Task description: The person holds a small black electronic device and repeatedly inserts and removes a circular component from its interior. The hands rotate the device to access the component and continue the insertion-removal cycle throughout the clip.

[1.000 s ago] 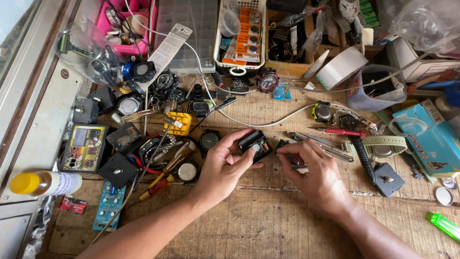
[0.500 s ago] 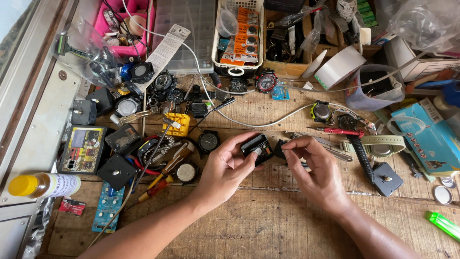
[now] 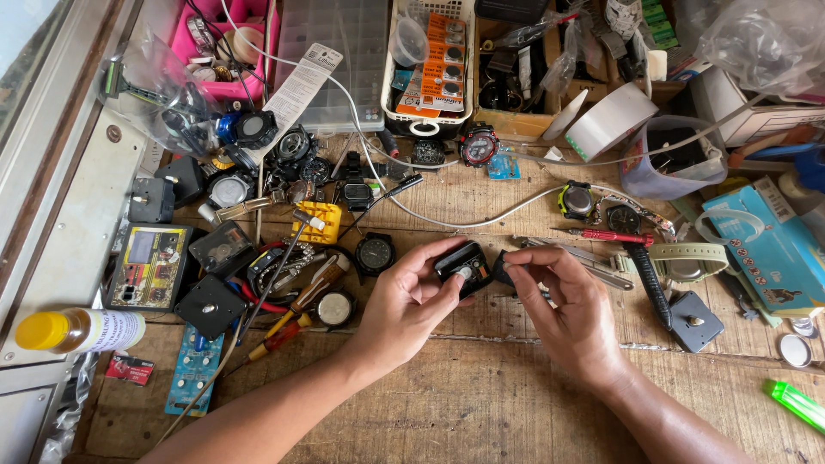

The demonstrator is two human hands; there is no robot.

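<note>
A wooden worktop [image 3: 481,412] carries everything, bare near the person and crowded with watch parts further off. The landmark is the small black module [image 3: 462,266], held just above the worktop's middle.

Beyond the module, at the far edge, stands a white basket [image 3: 427,129] of button cells on orange cards. Far to the right of the module lies a blue box [image 3: 765,245], and between the two a roll of white tape [image 3: 612,119] sits further back. Left of the module lies a black meter [image 3: 148,266] with a coloured face, and nearer the person on that side a bottle [image 3: 82,331] with a yellow cap.

The left hand [image 3: 412,305] is curled around the module, thumb and fingers closed on its sides. The right hand [image 3: 571,314] is just to the right of the module, its fingertips pinched on a small dark part [image 3: 504,268] that sits against the module's right end.

Just left of the module rests a round black watch [image 3: 375,254], and to the right a red screwdriver [image 3: 612,235].
</note>
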